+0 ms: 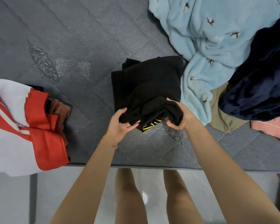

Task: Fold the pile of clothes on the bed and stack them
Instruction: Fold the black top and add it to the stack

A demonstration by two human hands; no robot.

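Grey quilted bed (74, 46) fills the view; near its front edge, left hand (119, 125) and right hand (179, 118) clench fingers on a bunched black garment (149, 88) with yellow print, unfolded clothes (217, 54) just right.

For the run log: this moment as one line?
left hand: grips black garment | right hand: grips black garment | near edge bunched, rest on bed | pile: at right

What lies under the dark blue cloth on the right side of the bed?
A tan garment and a pink garment stick out from under the dark blue cloth. How far they run beneath it, and anything else there, is covered.
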